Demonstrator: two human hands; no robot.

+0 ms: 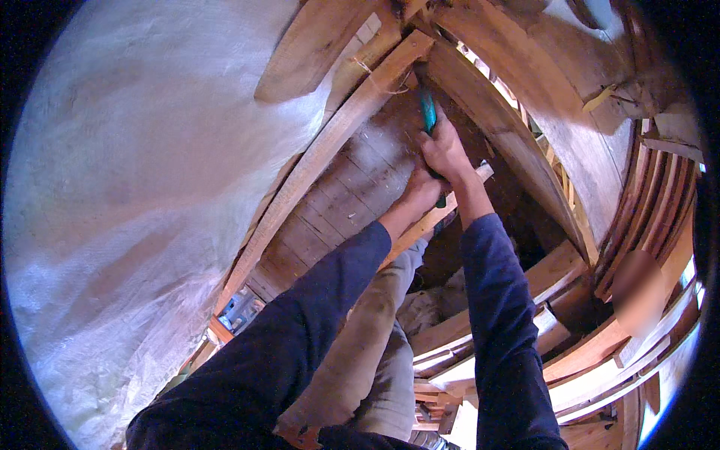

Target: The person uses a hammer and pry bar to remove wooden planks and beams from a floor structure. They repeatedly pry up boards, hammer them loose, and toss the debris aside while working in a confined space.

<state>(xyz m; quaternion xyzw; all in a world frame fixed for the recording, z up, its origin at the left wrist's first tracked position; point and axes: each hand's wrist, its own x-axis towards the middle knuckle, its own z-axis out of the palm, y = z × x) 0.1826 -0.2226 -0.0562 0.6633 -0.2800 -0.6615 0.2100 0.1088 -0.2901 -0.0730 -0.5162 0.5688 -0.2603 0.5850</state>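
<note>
A long teal tool (427,111) with a dark lower end points up into the corner where two wooden beams meet. I cannot make out its exact kind or its far tip. My right hand (447,148) is wrapped round its teal body. Lower down, my left hand (420,192) is closed on the dark rear part, which shows a little below the fingers. Behind both hands lies a dusty surface of wooden boards (330,214) with a pale hazy patch on it. A narrow wooden strip (429,220) runs slantwise beneath my wrists.
A slanting beam (315,165) and a thick plank (517,135) frame the work area. Whitish sheeting (150,165) fills the left side. Stacked boards (656,202) stand at the right, with more planks (600,367) at lower right. My trousered legs are below.
</note>
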